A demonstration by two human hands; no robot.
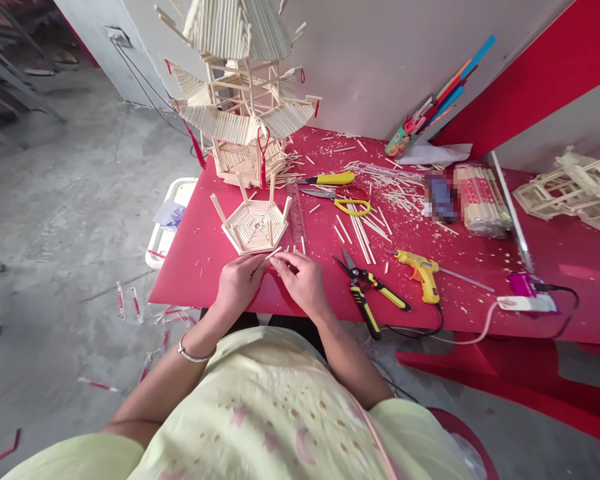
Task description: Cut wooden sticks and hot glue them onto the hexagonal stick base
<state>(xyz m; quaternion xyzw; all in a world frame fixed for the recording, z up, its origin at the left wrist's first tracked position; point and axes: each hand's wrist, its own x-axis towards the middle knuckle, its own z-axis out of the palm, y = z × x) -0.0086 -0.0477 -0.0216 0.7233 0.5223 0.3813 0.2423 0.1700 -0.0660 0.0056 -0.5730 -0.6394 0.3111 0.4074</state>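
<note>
Between my fingertips is a short wooden stick, pinched from both sides near the table's front edge. My left hand is closed on its left end and my right hand on its right end. Just beyond them lies a hexagonal stick base with posts rising from its corners. A clear ruler rests to the right of that base. Behind it stands a tall pagoda model built of sticks, hung with red tassels.
On the red table lie pruning shears, a yellow glue gun, yellow-handled scissors, a utility knife and scattered stick pieces. Bundled sticks, a power strip and another stick model sit at right.
</note>
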